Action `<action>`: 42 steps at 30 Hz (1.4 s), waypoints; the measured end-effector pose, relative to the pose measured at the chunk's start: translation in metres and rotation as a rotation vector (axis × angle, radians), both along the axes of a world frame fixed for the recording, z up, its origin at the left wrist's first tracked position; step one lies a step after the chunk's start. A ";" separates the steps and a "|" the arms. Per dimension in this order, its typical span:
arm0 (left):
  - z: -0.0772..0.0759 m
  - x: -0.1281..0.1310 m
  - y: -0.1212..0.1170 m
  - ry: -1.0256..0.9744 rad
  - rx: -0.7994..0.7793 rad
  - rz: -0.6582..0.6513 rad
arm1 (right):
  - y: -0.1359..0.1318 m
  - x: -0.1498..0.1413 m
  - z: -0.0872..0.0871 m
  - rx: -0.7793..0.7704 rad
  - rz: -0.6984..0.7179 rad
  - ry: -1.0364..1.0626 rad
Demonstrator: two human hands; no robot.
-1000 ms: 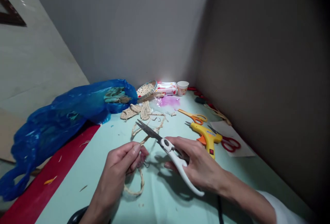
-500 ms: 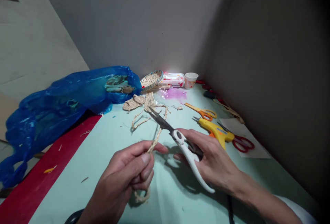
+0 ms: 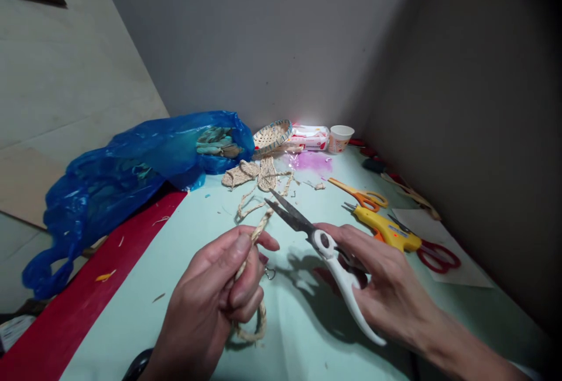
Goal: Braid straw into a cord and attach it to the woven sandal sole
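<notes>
Aiming white-handled scissors [image 3: 325, 245] up and leftward above the middle of the surface [image 3: 302, 331], with long axis sloping to the lower right and blades narrowly parted. Reaching in from the lower right with the right hand [image 3: 384, 275], back turned up, and from the lower left with the left hand [image 3: 219, 281], thumb on top. Holding the scissors by the handles in the right grip. Pinching a braided cord [image 3: 260, 226] between thumb and fingers in the left grip, slanting it up and rightward to near the blade tips, with a loop hanging beneath.
</notes>
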State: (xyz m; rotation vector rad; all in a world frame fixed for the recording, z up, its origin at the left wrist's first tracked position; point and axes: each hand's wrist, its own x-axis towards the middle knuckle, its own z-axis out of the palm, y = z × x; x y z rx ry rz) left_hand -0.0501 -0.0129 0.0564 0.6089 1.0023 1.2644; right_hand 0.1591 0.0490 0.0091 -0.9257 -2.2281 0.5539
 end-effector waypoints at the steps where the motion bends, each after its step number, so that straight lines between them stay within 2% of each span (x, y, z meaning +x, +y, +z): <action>1: 0.001 -0.001 0.000 -0.009 -0.004 -0.006 | 0.001 0.000 0.000 -0.001 -0.013 0.004; 8: 0.002 -0.004 -0.001 -0.145 -0.028 -0.109 | 0.003 -0.002 0.003 -0.082 -0.152 0.038; 14: 0.002 -0.002 -0.002 -0.131 -0.022 -0.045 | 0.004 -0.003 0.003 -0.138 -0.161 0.036; 19: 0.000 0.000 -0.001 -0.099 0.027 -0.070 | 0.001 -0.003 0.003 -0.100 -0.141 0.028; 26: -0.007 0.001 0.000 -0.093 0.007 0.104 | 0.001 -0.005 0.003 -0.110 -0.121 0.055; 32: -0.011 0.001 0.003 -0.044 -0.018 0.097 | -0.004 -0.006 0.005 -0.068 -0.097 0.048; 38: -0.010 0.000 0.001 -0.059 -0.075 0.165 | -0.005 -0.005 0.005 -0.025 -0.044 0.037; 42: -0.009 0.001 0.002 -0.044 -0.055 0.150 | -0.005 -0.007 0.005 -0.097 -0.044 0.075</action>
